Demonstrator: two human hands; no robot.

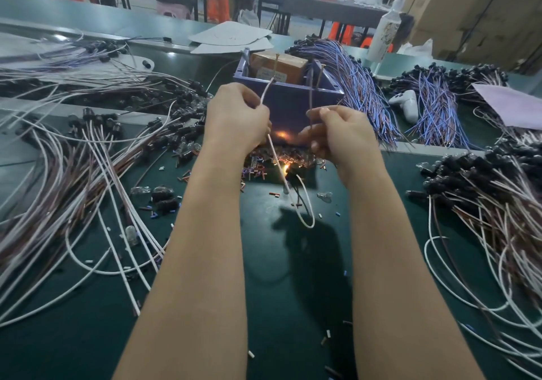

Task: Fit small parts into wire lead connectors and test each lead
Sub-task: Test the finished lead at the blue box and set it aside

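Wire lead is apparently being tested: the left hand is pinching its white wire and the right hand is pinching its brown wire. Each is raising an end above the knuckles toward upright pins on the purple bin just beyond. Below both hands an orange glow is showing, likely a closed circuit.

My left hand pinches a thin white wire lead, tip raised close to a thin brass pin on the purple plastic bin at centre frame. My right hand pinches a thin brown wire lead, held upright. An orange glow shows low between my hands. Below them, tiny cut sleeve pieces litter the dark green tabletop.
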